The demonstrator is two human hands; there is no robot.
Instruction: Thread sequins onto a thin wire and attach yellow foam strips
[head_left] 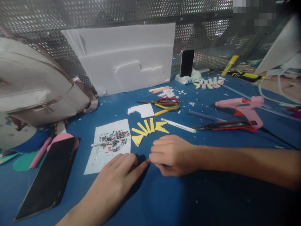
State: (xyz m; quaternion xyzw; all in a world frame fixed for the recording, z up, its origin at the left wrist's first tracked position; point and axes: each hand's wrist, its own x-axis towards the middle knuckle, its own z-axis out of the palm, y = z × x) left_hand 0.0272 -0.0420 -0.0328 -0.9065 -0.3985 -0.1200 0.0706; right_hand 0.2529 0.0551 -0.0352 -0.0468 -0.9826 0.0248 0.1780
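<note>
My left hand (117,179) lies on the blue table (164,201) with its fingers stretched out and pressed flat, its fingertips meeting my right hand. My right hand (172,155) is curled into a loose fist, knuckles up, and what its fingers pinch is hidden. Just beyond the hands lie several yellow foam wedges (147,128) fanned out. To the left a white paper (109,144) carries a heap of coloured glitter and a thin white stick.
A black phone (47,179) lies at the left beside a pink foam shape and a grey bag (35,88). Scissors (164,103), a white marker (178,125), a red-black cutter (223,126), a pink glue gun (244,106) and foam scraps lie behind. White foam board (127,56) leans on the mesh wall.
</note>
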